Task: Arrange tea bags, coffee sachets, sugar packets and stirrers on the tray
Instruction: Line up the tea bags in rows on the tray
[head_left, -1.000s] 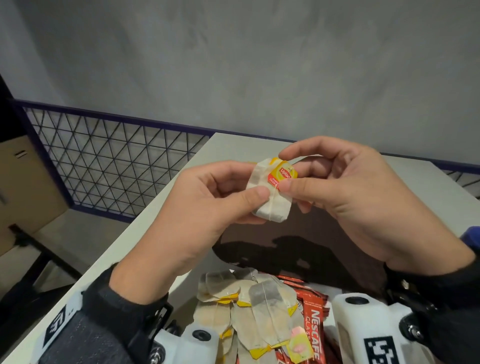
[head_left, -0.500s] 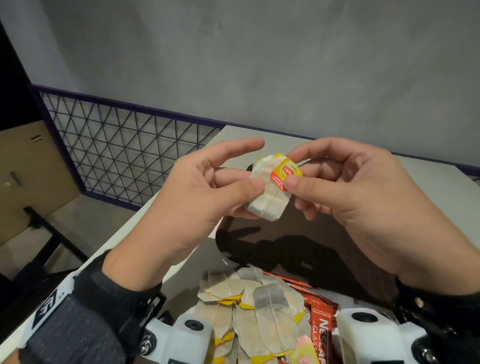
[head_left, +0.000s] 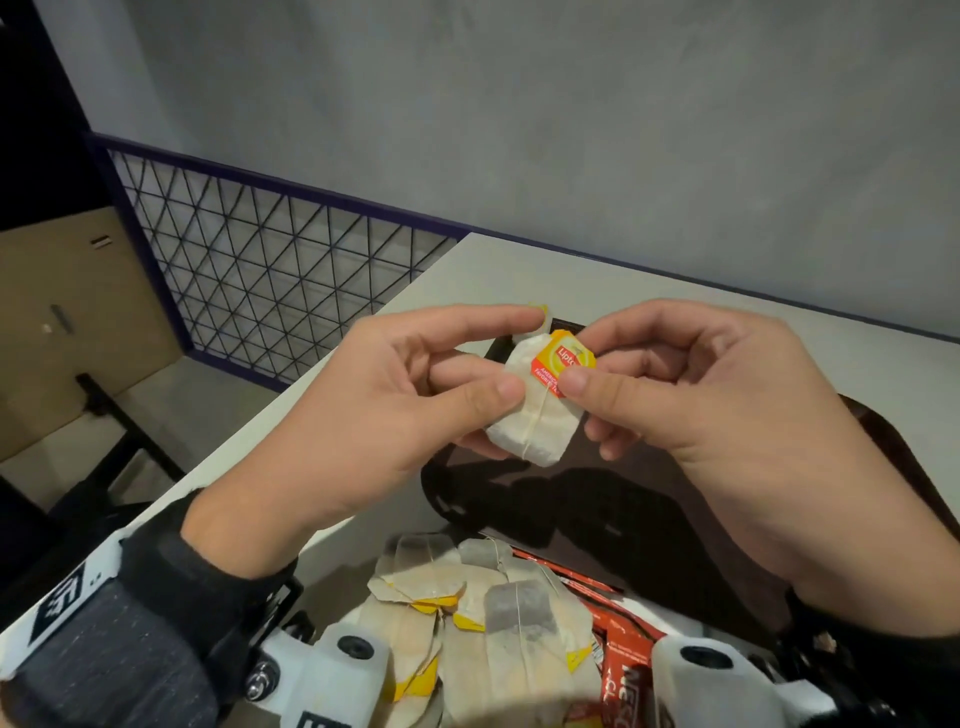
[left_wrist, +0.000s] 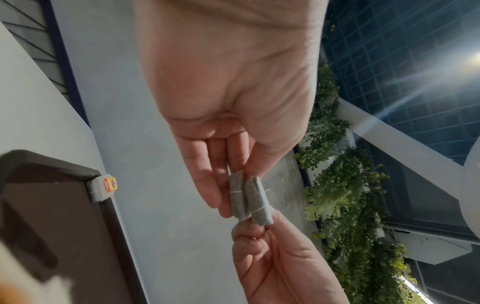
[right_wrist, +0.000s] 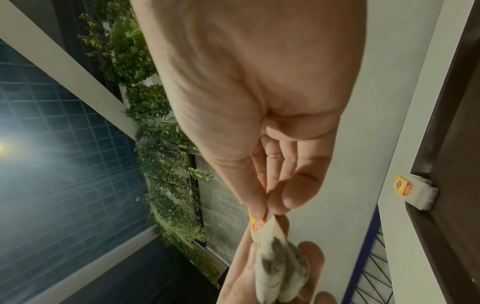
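Observation:
A white tea bag (head_left: 540, 421) with a yellow-red tag (head_left: 563, 358) hangs above the dark brown tray (head_left: 649, 519). My left hand (head_left: 511, 358) pinches the bag's left side between thumb and middle fingers, with the index finger stretched out over it. My right hand (head_left: 584, 361) pinches the tag between thumb and index finger. The left wrist view shows the folded bag (left_wrist: 249, 201) edge-on between both hands. A second tea bag (left_wrist: 102, 188) lies on the tray's far left corner, also visible in the right wrist view (right_wrist: 415, 191).
Several loose tea bags (head_left: 467, 623) lie heaped at the near edge, with red coffee sachets (head_left: 623, 670) beside them. The white table (head_left: 337, 395) ends at the left near a dark mesh railing (head_left: 270, 280). A grey wall stands behind.
My left index finger has lifted off the tea bag and straightened. The right thumb and index finger now hold the tag by its edge. Both hands sit slightly lower in view.

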